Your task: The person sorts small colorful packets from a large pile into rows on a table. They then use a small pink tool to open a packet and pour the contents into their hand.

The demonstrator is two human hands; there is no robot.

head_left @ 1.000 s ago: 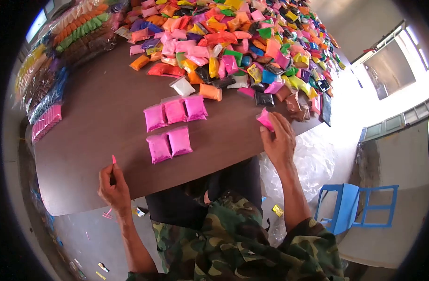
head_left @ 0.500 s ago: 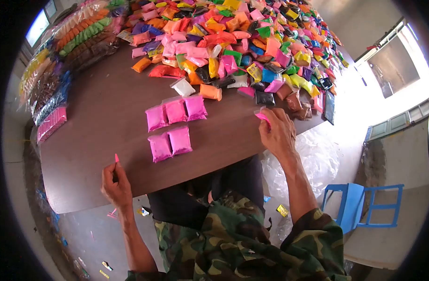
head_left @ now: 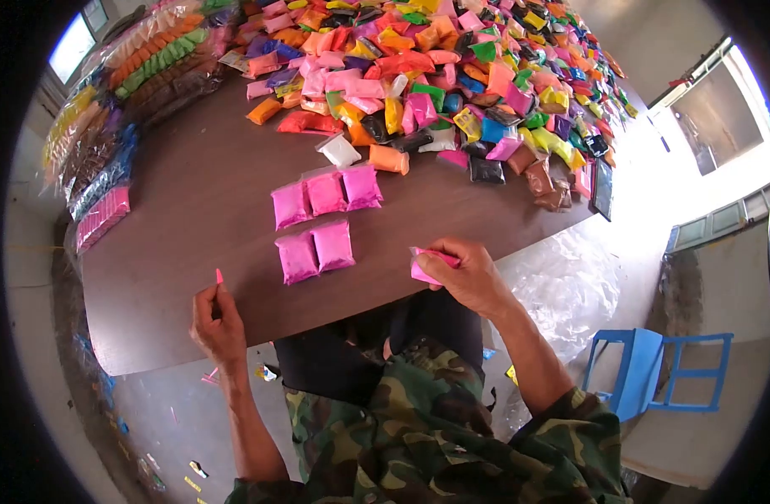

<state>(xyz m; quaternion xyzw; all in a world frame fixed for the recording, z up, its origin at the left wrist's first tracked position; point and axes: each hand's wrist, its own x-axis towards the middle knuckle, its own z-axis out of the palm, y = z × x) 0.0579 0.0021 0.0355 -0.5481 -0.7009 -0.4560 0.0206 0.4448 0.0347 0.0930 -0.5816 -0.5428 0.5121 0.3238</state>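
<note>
Between the fingertips of my left hand (head_left: 218,326) is a small pointed pink piece (head_left: 220,276), held over the table's near left part. My right hand (head_left: 469,275) grips a pink packet (head_left: 431,265) near the table's front edge. Two rows of pink packets lie between my hands, further back: three in the back row (head_left: 326,193) and two in the front row (head_left: 333,245). Behind them are a white packet (head_left: 340,151) and an orange packet (head_left: 389,160), at the edge of a large heap of colourful packets (head_left: 419,63).
Bundles of packets in clear bags (head_left: 162,63) stand at the back left of the brown table (head_left: 167,227). Clear plastic sheeting (head_left: 561,286) lies beyond the front edge on the right, near a blue chair (head_left: 641,374). Scraps litter the floor.
My right hand has moved left and toward me with the pink packet, away from the heap. My left hand still holds the pink piece. The whole view has shifted slightly.
</note>
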